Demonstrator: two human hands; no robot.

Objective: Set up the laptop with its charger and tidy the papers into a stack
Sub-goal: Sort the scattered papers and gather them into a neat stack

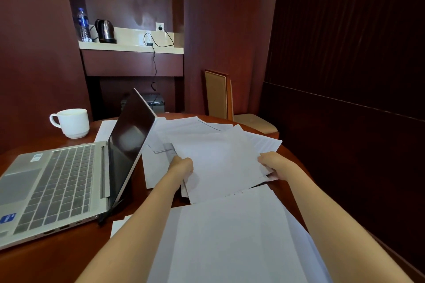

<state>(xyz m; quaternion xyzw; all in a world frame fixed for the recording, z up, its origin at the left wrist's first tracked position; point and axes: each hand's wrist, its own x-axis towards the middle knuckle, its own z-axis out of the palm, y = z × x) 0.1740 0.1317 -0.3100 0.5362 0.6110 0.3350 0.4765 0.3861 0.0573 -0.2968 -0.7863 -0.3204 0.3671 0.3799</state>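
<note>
Head view: right of the open laptop (69, 181), the left hand (181, 166) and right hand (272, 165) each close their grip on opposite edges of the papers (218, 161), probably to square them; other sheets (230, 236) lie spread on the bench (69, 259).

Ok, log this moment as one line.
phase: gathering papers | left hand: grips papers | right hand: grips papers | laptop: open, screen dark | charger: plugged into wall socket

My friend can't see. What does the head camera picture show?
The left hand and right hand grip a bundle of papers over a table strewn with loose sheets. An open laptop and a white mug sit at left; a cable hangs from a wall socket behind.
</note>
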